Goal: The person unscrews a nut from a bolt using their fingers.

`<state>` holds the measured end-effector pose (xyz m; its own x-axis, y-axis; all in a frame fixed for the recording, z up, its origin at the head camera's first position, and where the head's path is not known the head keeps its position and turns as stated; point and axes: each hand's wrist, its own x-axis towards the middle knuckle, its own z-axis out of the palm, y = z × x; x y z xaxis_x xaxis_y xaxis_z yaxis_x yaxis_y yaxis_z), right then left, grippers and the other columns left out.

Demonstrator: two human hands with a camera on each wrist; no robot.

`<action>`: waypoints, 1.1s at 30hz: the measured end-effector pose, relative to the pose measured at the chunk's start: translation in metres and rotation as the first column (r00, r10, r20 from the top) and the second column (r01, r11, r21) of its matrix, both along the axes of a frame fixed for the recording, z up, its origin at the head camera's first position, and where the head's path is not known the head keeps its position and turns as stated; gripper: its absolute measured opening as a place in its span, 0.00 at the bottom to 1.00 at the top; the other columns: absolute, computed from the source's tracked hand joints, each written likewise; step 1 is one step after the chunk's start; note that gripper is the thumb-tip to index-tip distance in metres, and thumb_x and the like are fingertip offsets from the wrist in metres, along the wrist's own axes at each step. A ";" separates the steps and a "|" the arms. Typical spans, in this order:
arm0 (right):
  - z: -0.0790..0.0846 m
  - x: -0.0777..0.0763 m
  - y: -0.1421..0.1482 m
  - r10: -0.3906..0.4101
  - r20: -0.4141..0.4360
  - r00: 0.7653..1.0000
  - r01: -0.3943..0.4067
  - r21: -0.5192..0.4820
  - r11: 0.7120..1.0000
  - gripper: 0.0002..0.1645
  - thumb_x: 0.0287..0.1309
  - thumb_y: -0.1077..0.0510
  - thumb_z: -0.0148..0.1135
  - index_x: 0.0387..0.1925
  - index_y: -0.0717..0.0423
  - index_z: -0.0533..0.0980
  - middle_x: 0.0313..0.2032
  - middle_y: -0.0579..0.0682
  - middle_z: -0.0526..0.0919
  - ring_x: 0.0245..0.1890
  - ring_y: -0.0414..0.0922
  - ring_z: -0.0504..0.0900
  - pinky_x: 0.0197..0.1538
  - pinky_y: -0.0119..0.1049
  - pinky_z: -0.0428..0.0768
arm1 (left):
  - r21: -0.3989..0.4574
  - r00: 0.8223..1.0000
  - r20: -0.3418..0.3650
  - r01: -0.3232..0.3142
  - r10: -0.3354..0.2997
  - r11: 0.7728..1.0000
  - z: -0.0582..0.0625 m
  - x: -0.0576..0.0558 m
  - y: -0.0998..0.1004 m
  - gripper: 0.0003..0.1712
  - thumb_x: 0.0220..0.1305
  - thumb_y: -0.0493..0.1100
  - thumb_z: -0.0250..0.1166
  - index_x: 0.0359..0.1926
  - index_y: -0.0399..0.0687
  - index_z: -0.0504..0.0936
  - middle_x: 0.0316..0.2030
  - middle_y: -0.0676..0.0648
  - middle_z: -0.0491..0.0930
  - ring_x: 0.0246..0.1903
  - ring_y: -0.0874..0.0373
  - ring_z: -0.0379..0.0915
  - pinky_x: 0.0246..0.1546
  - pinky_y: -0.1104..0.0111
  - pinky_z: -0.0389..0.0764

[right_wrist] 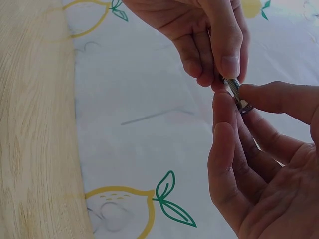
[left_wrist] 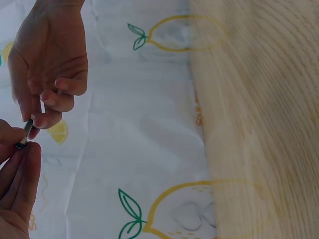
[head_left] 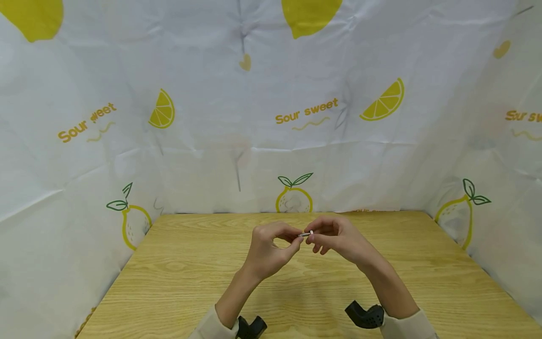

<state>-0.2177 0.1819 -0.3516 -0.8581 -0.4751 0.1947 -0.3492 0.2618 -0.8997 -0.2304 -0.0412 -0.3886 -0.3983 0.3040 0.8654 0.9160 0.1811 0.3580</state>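
A small silver bolt (head_left: 305,234) is held up between both hands, above the wooden table. The left hand (head_left: 270,250) pinches one end between thumb and fingertips. From the other side, the right hand (head_left: 342,239) grips the head end with thumb and fingers. Threads along the shank of the bolt (right_wrist: 233,88) show in the right wrist view, its wider head by the right thumb. In the left wrist view, a dark end of the bolt (left_wrist: 21,145) shows at the left fingertips, which partly cover it.
The wooden table (head_left: 190,282) spreads below the hands. A white sheet printed with lemons (head_left: 211,117) hangs behind it and along both sides. Black wrist devices (head_left: 365,315) sit by both cream sleeves.
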 end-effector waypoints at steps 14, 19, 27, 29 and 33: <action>-0.002 0.000 0.001 0.017 -0.069 0.997 -0.018 -0.015 1.000 0.12 0.69 0.61 0.65 0.49 0.63 0.81 0.33 0.46 0.86 0.29 0.42 0.85 0.35 0.40 0.87 | -0.013 0.999 0.041 -0.007 0.007 1.000 0.000 0.001 -0.001 0.05 0.60 0.30 0.72 0.36 0.42 0.90 0.31 0.47 0.91 0.28 0.63 0.88 0.34 0.80 0.86; -0.002 0.000 0.001 0.013 -0.078 0.997 -0.015 -0.022 1.000 0.11 0.68 0.62 0.65 0.49 0.64 0.81 0.32 0.47 0.86 0.29 0.42 0.86 0.35 0.39 0.87 | -0.008 1.000 0.027 0.012 -0.011 1.000 -0.001 0.000 -0.002 0.06 0.60 0.29 0.72 0.37 0.42 0.90 0.31 0.47 0.91 0.27 0.64 0.87 0.32 0.80 0.86; 0.000 0.001 0.001 -0.019 -0.088 0.996 0.016 -0.028 0.999 0.13 0.71 0.59 0.62 0.50 0.63 0.82 0.36 0.45 0.87 0.30 0.45 0.86 0.35 0.40 0.88 | -0.001 0.999 0.038 0.005 -0.005 1.000 0.001 0.001 -0.001 0.05 0.60 0.29 0.72 0.36 0.41 0.90 0.31 0.46 0.91 0.28 0.63 0.88 0.33 0.79 0.86; 0.000 0.001 0.001 -0.019 -0.087 0.996 0.016 -0.031 0.999 0.13 0.71 0.60 0.62 0.50 0.64 0.82 0.35 0.45 0.87 0.30 0.44 0.86 0.36 0.40 0.88 | 0.001 0.999 0.038 0.005 -0.005 1.000 0.001 0.001 -0.001 0.06 0.60 0.29 0.72 0.36 0.42 0.90 0.31 0.46 0.91 0.28 0.63 0.88 0.33 0.79 0.87; 0.000 0.001 0.002 -0.019 -0.065 0.998 0.016 -0.038 0.999 0.15 0.69 0.61 0.64 0.52 0.67 0.81 0.35 0.49 0.86 0.31 0.44 0.87 0.37 0.41 0.89 | 0.001 0.999 0.041 0.003 -0.003 1.000 0.000 0.001 -0.001 0.06 0.59 0.29 0.72 0.36 0.41 0.90 0.30 0.46 0.91 0.28 0.63 0.88 0.34 0.79 0.87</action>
